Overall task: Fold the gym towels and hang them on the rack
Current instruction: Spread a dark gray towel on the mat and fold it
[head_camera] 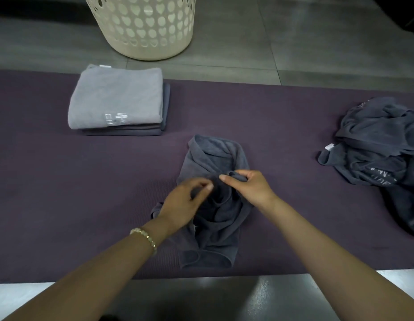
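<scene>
Head view shows a crumpled dark grey towel [215,156] at the centre of the frame on a purple mat [62,181]. The left hand [185,200] and right hand [247,186], close together, each pinch its bunched fabric. A folded stack [115,98] lies upper left, an unfolded pile [381,140] at right, and a cream basket [143,26] at top.

Folded stack [115,100] left, towel heap [381,144] right; bare mat [270,117] between.
</scene>
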Available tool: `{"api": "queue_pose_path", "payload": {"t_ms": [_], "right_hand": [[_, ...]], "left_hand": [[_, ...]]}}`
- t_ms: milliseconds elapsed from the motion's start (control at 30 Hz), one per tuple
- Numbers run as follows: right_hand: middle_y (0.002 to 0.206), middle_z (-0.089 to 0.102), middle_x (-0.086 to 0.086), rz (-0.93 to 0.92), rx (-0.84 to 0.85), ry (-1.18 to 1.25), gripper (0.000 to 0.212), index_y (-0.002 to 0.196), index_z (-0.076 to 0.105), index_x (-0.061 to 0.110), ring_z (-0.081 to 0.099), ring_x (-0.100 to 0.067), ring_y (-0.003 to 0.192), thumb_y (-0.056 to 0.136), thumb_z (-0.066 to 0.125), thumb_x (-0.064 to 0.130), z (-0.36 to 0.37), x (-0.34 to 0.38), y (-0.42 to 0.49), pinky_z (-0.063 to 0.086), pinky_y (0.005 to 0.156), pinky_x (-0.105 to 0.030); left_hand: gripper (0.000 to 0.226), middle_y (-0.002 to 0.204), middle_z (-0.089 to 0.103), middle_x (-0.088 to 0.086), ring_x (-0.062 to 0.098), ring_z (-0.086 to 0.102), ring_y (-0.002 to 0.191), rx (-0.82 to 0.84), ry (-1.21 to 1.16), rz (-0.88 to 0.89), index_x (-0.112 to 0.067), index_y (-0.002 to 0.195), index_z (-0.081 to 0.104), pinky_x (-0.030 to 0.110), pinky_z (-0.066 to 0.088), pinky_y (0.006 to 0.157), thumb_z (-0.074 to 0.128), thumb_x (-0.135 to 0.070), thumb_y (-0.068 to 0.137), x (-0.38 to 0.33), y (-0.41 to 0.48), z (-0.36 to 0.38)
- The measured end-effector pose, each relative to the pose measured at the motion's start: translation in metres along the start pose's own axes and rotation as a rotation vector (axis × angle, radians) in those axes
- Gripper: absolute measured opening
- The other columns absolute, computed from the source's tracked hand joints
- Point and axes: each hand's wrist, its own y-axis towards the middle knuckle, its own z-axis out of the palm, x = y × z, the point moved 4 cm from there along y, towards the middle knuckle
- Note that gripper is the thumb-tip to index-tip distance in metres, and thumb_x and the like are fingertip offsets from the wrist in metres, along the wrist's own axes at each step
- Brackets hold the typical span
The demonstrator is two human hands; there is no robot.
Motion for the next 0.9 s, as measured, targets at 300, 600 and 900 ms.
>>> {"api": "queue_pose_path", "payload": {"t_ms": [300,600,900], "right_hand": [[0.103,0.074,-0.004,-0.096,0.129,0.215,0.029,0.105,0.071,0.012,0.069,-0.017,0.100,0.084,0.064,0.030,-0.021,0.022,-0.028,0.054,0.087,-0.025],[0.065,0.066,0.014,-0.136,-0.021,0.174,0.018,0.102,0.055,0.015,0.063,0.002,0.063,0.088,0.064,0.023,-0.051,0.045,-0.050,0.047,0.058,-0.013],[0.068,0.069,0.004,-0.424,0.231,0.118,0.014,0.076,0.068,0.013,0.063,-0.003,0.065,0.079,0.061,0.024,-0.061,0.209,-0.167,0.047,0.060,-0.012]], "left_hand": [[0.058,0.053,0.047,0.004,0.011,0.045,0.047,0.120,-0.525,-0.332,0.000,0.084,0.062,0.019,0.042,0.053,0.048,-0.056,0.089,-0.031,0.010,-0.014],[0.020,0.043,0.054,-0.011,0.001,0.050,0.039,-0.187,-0.698,-0.238,-0.016,0.080,0.065,0.014,0.042,0.045,0.059,-0.031,0.093,-0.076,0.006,-0.059],[0.019,0.069,0.070,-0.008,0.002,0.064,0.065,-0.217,-0.657,-0.020,-0.010,0.095,0.068,0.013,0.049,0.061,0.059,-0.026,0.092,-0.191,-0.054,-0.124]]}}
